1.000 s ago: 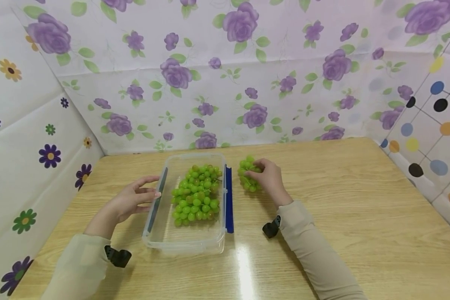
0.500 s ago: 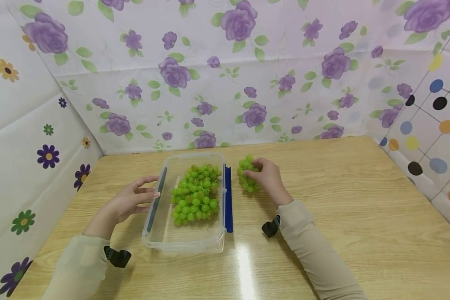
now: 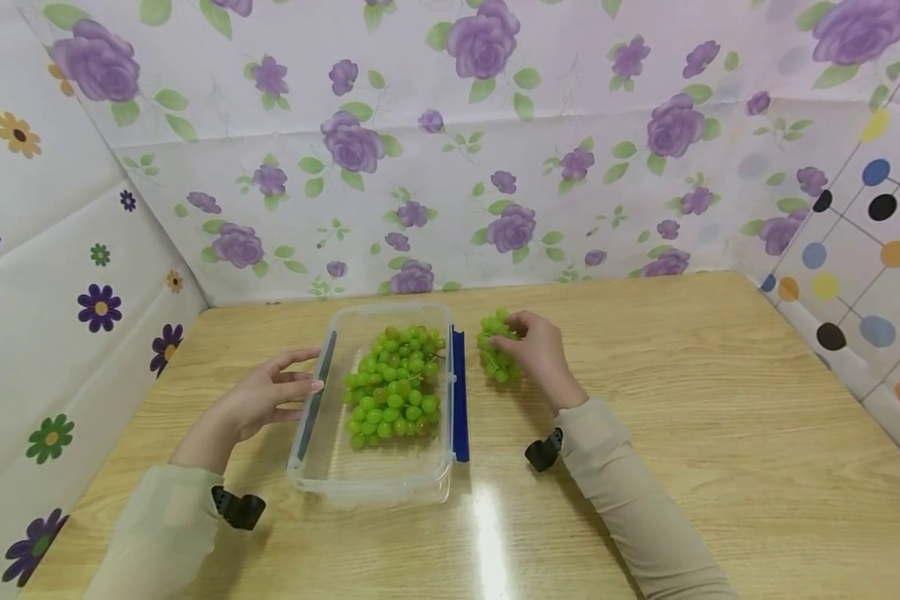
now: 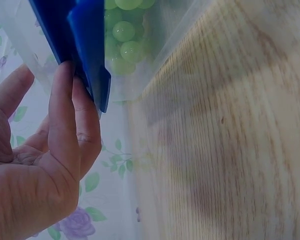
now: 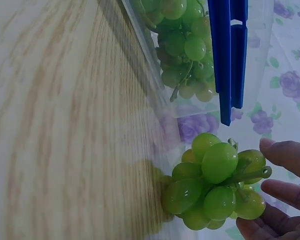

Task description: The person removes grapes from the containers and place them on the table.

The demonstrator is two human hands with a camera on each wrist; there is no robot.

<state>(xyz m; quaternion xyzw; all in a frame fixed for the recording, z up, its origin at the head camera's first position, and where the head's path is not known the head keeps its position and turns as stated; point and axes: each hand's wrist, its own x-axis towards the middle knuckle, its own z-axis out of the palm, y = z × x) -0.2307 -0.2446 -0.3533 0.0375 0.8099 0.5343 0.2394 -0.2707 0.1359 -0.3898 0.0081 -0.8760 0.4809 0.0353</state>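
Observation:
A clear plastic container [image 3: 371,483] with blue side flaps stands uncovered on the table, with green grapes [image 3: 393,392] inside toward its right side. At its left wall, my left hand [image 3: 258,404] has its fingers fairly straight, and the fingertips touch the blue flap [image 4: 92,45]. To the right of the container sits a smaller bunch of green grapes [image 3: 501,367]. My right hand [image 3: 543,354] holds this bunch between thumb and fingers from the right. In the right wrist view its stem [image 5: 255,174] points toward the fingers [image 5: 290,157]. The bunch appears to rest on the table.
Another blue flap [image 3: 460,400] hangs out on the container's right side, between it and the small bunch. The wooden table [image 3: 690,400] ends at a floral backdrop [image 3: 435,208] behind. Patterned sheets stand at left and right. Each wrist carries a small black camera [image 3: 543,450].

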